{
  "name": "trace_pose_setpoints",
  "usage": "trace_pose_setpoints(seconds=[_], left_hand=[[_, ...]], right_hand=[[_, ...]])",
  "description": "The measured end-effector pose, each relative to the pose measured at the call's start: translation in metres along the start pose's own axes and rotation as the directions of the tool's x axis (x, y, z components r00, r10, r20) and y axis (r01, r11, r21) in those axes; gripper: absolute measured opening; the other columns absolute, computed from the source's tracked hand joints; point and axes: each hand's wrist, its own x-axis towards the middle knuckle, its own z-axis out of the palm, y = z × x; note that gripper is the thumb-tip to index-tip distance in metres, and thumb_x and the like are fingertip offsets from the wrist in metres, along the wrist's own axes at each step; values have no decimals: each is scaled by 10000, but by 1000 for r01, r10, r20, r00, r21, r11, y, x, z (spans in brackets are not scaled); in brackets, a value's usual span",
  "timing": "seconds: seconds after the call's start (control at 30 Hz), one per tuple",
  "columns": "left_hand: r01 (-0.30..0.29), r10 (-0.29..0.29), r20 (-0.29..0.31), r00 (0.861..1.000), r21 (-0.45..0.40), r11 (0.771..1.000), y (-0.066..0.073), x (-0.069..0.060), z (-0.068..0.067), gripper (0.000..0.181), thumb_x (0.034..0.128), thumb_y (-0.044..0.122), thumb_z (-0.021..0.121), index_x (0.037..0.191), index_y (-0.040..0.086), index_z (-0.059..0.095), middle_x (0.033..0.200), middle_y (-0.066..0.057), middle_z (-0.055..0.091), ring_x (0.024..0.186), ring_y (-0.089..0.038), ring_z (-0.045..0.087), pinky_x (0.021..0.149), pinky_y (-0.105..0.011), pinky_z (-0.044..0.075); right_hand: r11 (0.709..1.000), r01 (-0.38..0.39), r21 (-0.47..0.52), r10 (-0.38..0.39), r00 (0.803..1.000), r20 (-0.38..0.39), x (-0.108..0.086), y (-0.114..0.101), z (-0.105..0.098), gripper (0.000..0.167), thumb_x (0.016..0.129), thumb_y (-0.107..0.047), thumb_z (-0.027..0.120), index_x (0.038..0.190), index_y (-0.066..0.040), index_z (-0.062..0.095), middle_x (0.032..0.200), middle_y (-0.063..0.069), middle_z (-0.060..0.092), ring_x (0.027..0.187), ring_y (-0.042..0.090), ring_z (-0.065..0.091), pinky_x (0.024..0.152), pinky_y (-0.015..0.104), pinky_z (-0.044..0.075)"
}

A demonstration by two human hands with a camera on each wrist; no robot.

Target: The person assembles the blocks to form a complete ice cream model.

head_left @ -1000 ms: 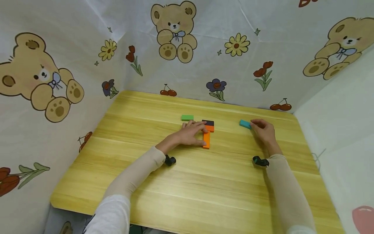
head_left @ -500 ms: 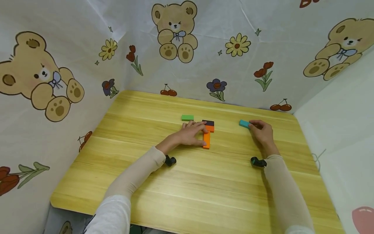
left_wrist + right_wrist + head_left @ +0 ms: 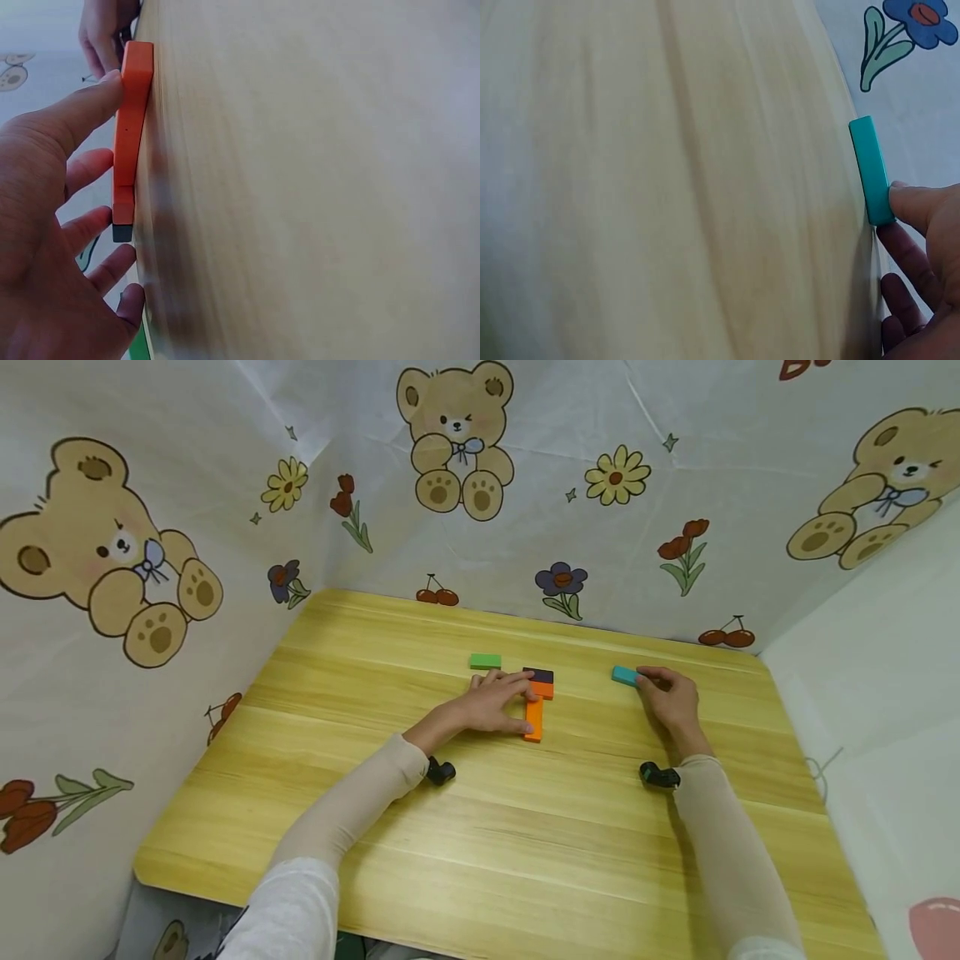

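Note:
An orange block lies lengthwise on the table, its far end against another orange block; a dark block lies beyond that one. My left hand rests along their left side, thumb and fingertips touching the orange blocks, as the left wrist view also shows beside the long orange block. At the right, my right hand pinches the right end of a teal block between thumb and finger. The right wrist view has this teal block at the fingertips.
Just beyond my left hand lies a green block. The wooden table ends at a bear-patterned cloth at the back and left. A black device sits at each wrist.
My right hand has moved slightly left with the teal block in its pinch. The left hand stays at the orange blocks, and the head view has shifted a little.

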Motion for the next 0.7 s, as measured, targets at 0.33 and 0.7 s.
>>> trace_pose_setpoints(seconds=[0.33,0.7], left_hand=[[-8,8,-4,1000,-1,1000,-3,1,2,513,970,640,714,1387,367,587,1832,99,156,1476,-262,326,1040,-492,267],[-13,13,-7,1000,-43,999,-4,0,2,582,966,640,720,1467,373,595,1832,119,139,1542,-282,269,1050,-497,229]], right_hand=[[1000,5,-26,-5,1000,-5,4,-7,9,418,1087,-402,642,1403,-141,728,1407,219,691,1434,421,537,1309,688,-28],[999,22,-26,-21,999,33,7,-17,19,426,1091,-400,637,1412,-133,720,1475,208,667,1421,441,532,1293,716,-37]])
